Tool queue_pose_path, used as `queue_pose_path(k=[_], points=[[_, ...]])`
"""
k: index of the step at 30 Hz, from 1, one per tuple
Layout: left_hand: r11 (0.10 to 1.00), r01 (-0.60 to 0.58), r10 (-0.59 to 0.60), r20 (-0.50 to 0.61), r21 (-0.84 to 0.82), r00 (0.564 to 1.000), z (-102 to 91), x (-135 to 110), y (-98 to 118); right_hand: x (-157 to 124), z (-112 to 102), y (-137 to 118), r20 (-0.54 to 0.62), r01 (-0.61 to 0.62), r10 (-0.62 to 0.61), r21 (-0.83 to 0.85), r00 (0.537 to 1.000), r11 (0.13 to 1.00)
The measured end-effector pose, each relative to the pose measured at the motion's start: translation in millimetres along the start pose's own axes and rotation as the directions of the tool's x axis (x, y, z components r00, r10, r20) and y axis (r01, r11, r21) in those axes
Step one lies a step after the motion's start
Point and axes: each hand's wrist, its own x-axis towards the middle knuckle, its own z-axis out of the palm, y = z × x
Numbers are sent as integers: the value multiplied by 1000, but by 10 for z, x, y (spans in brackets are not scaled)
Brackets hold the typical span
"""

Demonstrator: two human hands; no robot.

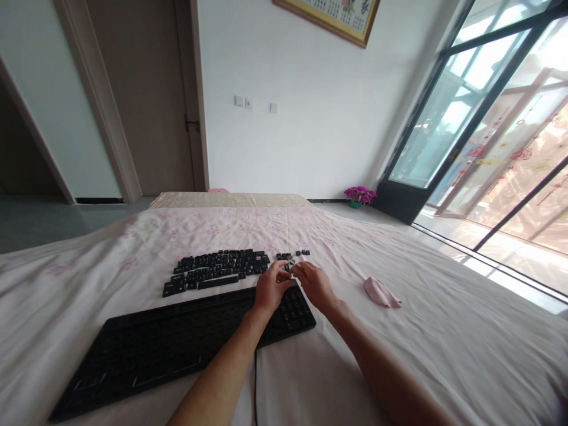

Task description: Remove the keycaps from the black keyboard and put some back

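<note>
A black keyboard (177, 334) lies slanted on the cloth, most of its key places bare, with keys still seated at its right end. My left hand (270, 290) is over the far right part of the keyboard, fingers bent and drawn together. My right hand (315, 284) meets it there, its fingertips pinched close to the left ones. Something small and light-coloured shows between the fingertips, too small to name. Beyond the keyboard, loose black keycaps (222, 265) lie in rows, with a long space bar keycap (218, 283) in front. A few more keycaps (303, 252) sit just past my hands.
A pale flowered cloth (355, 355) covers the surface. To the right lies a crumpled pink cloth (382, 293). The keyboard's cable (255, 384) runs toward me. Farther off are a door (146, 100), purple flowers in a pot (360, 195) and a glass door (461, 124).
</note>
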Motion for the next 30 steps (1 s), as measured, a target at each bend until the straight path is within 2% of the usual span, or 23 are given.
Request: queue_pose_path(k=[2,6,12,14,16,20,24,30], points=[[997,13,-15,-26,-77,1000,1,4,-11,7,57,46,68,-42,42,-6,997,999],[990,26,-34,-64,-135,997,4,9,-28,5,117,94,121,-111,108,21,987,994],[992,11,-24,-103,-122,994,14,26,-73,23,137,218,70,-26,17,118,997,993],[996,6,-15,-105,-88,994,24,26,-75,104,107,369,26,-68,65,133,998,989],[999,-6,3,-87,-32,996,35,21,-69,239,40,582,-22,-165,168,103,986,981],[997,-28,30,-24,75,999,44,7,-47,562,-127,1051,-64,-336,331,-93,941,937],[993,-29,31,-15,111,999,39,6,-35,764,-158,1358,-68,-388,382,-163,922,907],[985,-77,74,25,156,997,28,4,-35,861,-40,1548,-19,-400,405,-212,914,892]])
